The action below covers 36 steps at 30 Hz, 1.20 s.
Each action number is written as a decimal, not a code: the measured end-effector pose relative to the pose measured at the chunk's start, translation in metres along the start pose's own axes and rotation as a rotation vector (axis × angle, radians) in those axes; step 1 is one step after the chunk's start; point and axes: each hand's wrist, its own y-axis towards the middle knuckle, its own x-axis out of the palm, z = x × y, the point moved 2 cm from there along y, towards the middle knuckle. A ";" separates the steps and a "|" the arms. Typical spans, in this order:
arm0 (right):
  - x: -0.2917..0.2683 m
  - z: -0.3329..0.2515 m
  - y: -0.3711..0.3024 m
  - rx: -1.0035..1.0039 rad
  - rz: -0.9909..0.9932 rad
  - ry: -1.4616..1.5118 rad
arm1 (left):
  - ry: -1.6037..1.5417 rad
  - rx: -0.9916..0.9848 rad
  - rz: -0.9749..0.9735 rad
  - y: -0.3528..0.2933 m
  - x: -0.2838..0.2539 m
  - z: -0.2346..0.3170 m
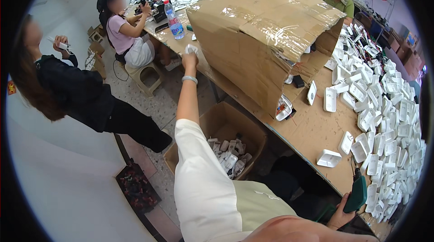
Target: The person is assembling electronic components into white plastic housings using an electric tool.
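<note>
My left arm reaches far out, and my left hand (190, 61) is closed around a small white object (191, 49) beside the table edge. The object looks like a plastic part, but its kind is too small to make out. Low on the right, my right hand (341, 217) grips a green electric screwdriver (356, 194) with its dark tip pointing up. White plastic shells (329, 158) lie on the table (312, 133) near that tool, some face up and some turned over. My right palm is partly hidden behind the tool.
A large cardboard box (235, 38) stands on the table, open toward the right. Heaped white shells (389, 138) cover the right side. Below, a carton (174, 156) holds white parts. A water bottle (173, 20) stands near my left hand. One person stands at left; others sit working.
</note>
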 end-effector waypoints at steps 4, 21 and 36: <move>0.012 -0.009 0.010 -0.042 -0.089 0.013 | -0.884 0.201 -0.428 0.087 -0.018 0.043; 0.007 -0.004 0.021 0.069 -0.003 0.188 | -0.690 0.584 -0.351 -0.425 -0.103 0.000; -0.024 0.059 0.010 0.233 0.042 0.359 | 0.303 1.191 -0.787 -0.499 0.162 0.154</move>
